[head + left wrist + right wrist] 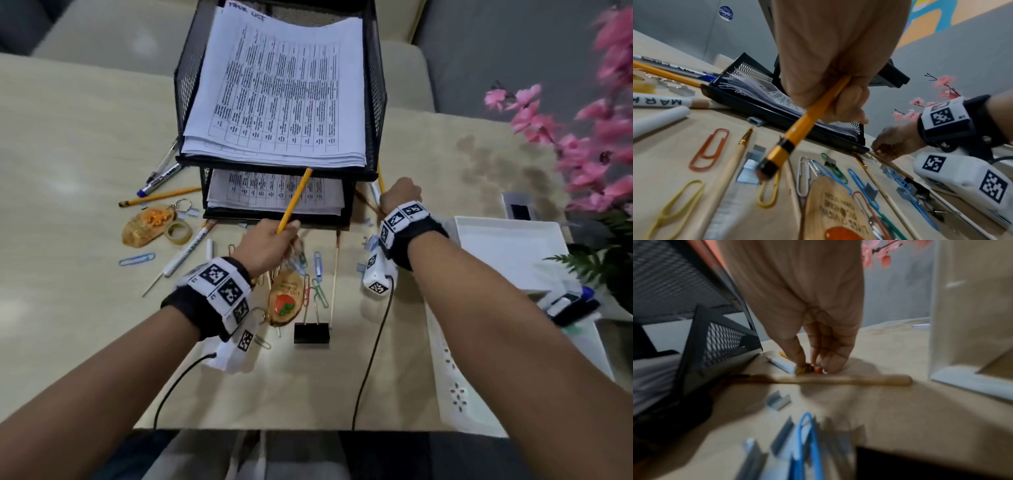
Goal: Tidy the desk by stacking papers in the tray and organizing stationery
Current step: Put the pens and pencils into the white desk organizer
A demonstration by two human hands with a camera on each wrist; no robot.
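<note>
My left grip (270, 240) was clenched around a yellow pencil (295, 200) whose tip pointed up at the black mesh paper tray (375, 102) just ahead, papers (277, 96) stacked inside. My right grip (400, 195) pinched another pencil's eraser end (813, 368) on the table (68, 137), beside the tray's right corner. Paper clips (317, 274) lay scattered between both grips.

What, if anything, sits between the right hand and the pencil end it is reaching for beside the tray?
Nothing visible does. The right hand already has its fingertips down on the eraser end of the pencil, next to the white marker. The wooden brush lies nearer the camera and the mesh tray to the side.
</note>
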